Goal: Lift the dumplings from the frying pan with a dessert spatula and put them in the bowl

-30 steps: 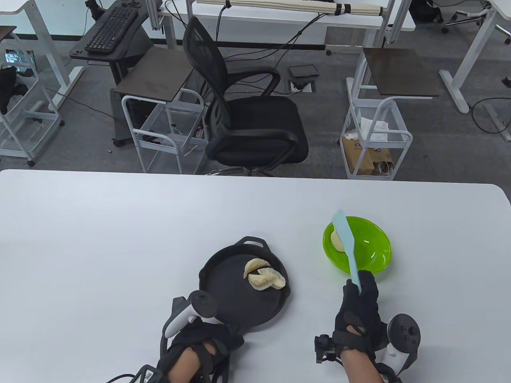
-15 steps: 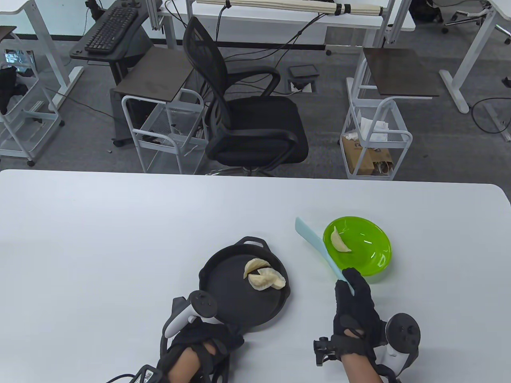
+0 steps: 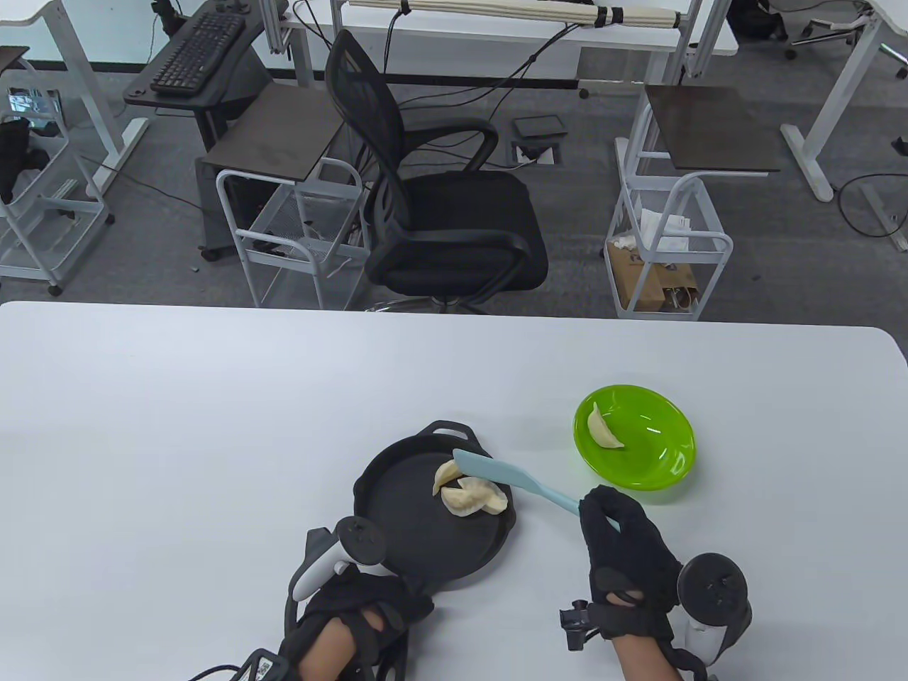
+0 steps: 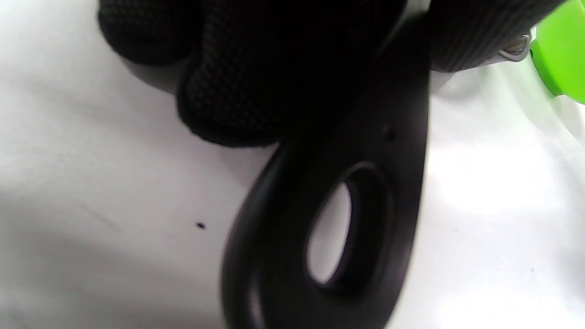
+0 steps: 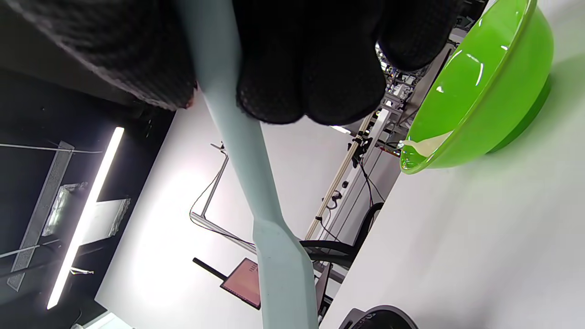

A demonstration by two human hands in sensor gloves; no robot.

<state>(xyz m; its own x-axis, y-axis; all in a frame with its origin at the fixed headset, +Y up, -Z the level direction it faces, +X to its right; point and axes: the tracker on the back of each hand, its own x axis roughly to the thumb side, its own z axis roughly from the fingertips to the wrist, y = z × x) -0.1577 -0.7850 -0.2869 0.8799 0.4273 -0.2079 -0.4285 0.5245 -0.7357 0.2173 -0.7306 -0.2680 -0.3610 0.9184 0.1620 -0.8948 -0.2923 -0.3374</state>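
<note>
A black frying pan lies on the white table and holds two pale dumplings. My left hand grips the pan's handle at the near side. My right hand holds a light-blue dessert spatula by its handle. The blade reaches left over the pan's right rim, just above the dumplings. A green bowl to the right of the pan holds one dumpling; its rim shows in the right wrist view.
The white table runs wide to the left and back. Behind its far edge stand a black office chair and two white wire carts.
My right hand swung the spatula from over the bowl leftward to the pan, leaving one dumpling lying in the bowl. The left hand and the pan stayed still.
</note>
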